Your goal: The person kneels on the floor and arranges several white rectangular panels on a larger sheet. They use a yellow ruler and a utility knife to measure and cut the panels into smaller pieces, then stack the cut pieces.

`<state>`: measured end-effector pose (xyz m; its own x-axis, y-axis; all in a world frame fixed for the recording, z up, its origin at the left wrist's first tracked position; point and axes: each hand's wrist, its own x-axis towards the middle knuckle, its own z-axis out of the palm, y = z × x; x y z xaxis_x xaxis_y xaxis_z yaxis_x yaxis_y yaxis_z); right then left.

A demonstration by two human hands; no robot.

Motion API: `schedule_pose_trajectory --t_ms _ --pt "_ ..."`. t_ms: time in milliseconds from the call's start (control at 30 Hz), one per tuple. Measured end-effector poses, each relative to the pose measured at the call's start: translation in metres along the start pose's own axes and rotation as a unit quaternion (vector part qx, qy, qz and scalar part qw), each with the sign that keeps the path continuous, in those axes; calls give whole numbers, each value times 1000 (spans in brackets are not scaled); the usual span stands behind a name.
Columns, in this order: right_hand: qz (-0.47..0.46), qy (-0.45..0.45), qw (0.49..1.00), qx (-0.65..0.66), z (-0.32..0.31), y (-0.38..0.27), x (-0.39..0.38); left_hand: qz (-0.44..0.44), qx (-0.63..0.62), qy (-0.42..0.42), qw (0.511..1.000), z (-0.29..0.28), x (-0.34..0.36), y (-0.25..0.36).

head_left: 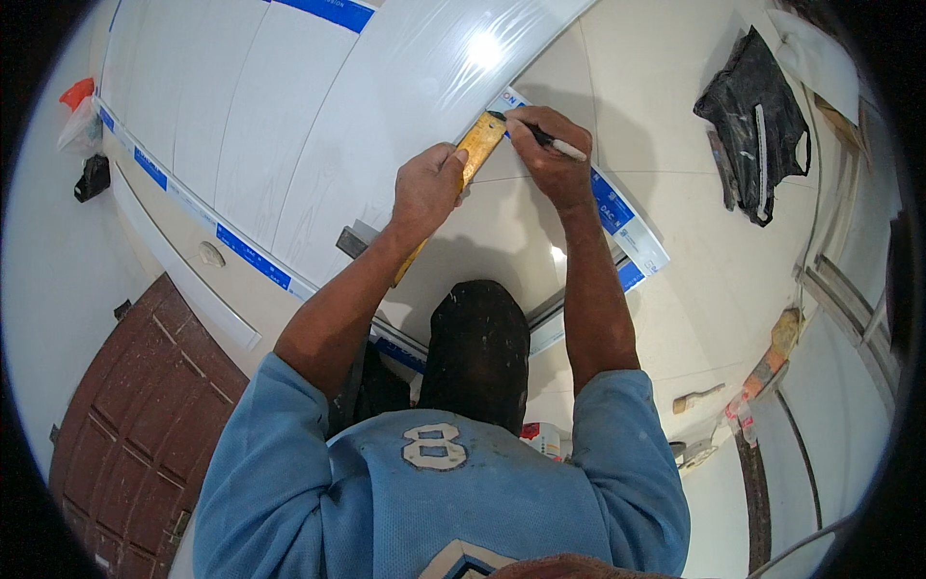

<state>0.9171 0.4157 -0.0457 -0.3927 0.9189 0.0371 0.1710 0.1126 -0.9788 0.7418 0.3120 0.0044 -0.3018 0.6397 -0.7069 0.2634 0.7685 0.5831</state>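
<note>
My left hand (428, 193) is closed on a worn yellow carpenter's square (482, 147), its thumb pressing on the blade. A grey metal block (355, 242), which looks like the square's stock, shows beside the left forearm. In my right hand (552, 159) is a black marker (536, 134) with a pale end. Its tip meets the far end of the yellow blade, at a white strip with blue printed film (614, 207). This strip runs under my right wrist toward the right. Part of the blade is hidden by my left hand and forearm.
Large white panels (318, 116) under glossy film cover the far left. A black bag (757, 125) lies on the tiled floor at the far right. Toward the near right are a brush (698, 398) and metal frames (849, 299). A brown panelled door (145, 434) is at the near left.
</note>
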Motion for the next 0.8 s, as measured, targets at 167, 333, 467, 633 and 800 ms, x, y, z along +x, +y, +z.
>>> schedule_pose_trajectory --t_ms 167,333,467,633,800 --pt "129 63 987 76 -20 -10 -32 -18 -79 29 996 -8 -19 8" --pt "405 -66 898 160 -6 -59 -76 -22 -268 155 951 -55 9 18" --pt "413 -80 876 236 38 -70 -86 -27 -470 244 848 -84 70 20" --pt "368 35 911 184 79 -51 -73 -54 -546 261 794 -86 96 19" --pt "352 56 922 148 66 -43 -44 17 -46 233 971 -111 113 -2"
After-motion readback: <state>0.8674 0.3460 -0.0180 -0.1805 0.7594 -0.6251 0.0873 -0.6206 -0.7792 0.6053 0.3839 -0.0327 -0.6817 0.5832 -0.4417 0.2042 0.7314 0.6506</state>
